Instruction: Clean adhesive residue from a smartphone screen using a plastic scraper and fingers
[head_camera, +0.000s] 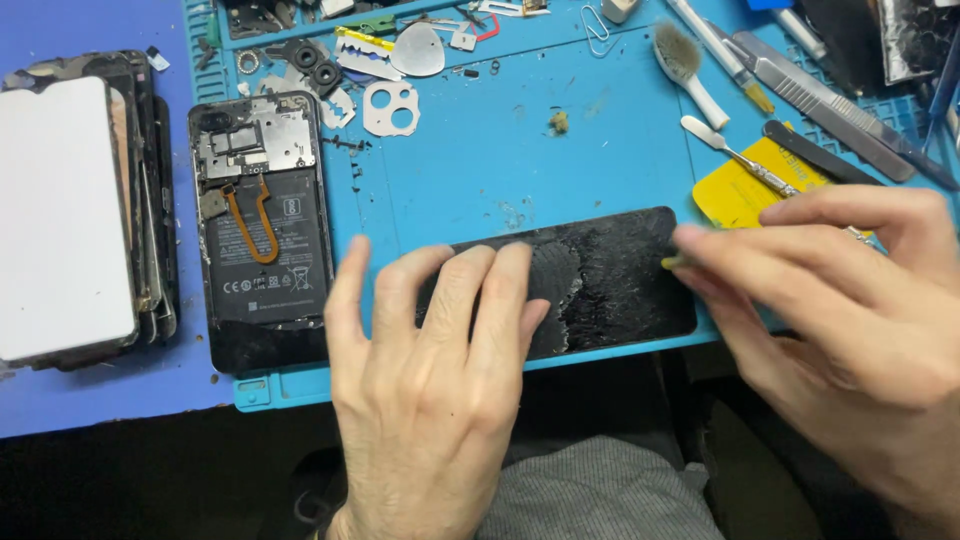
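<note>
A: What's risky here?

B: Your left hand (430, 350) lies flat, fingers spread, pinning the cracked panel (600, 280) on the blue mat (500, 150). Your right hand (830, 300) pinches a small tool at its edge; I'd judge a slip could shed shards.

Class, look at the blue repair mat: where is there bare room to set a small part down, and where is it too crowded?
Bare mat lies between the camera-hole plate, the white brush and the cracked panel. The top edge by the guitar-shaped pick and the right side around the yellow card are crowded with tools.
</note>
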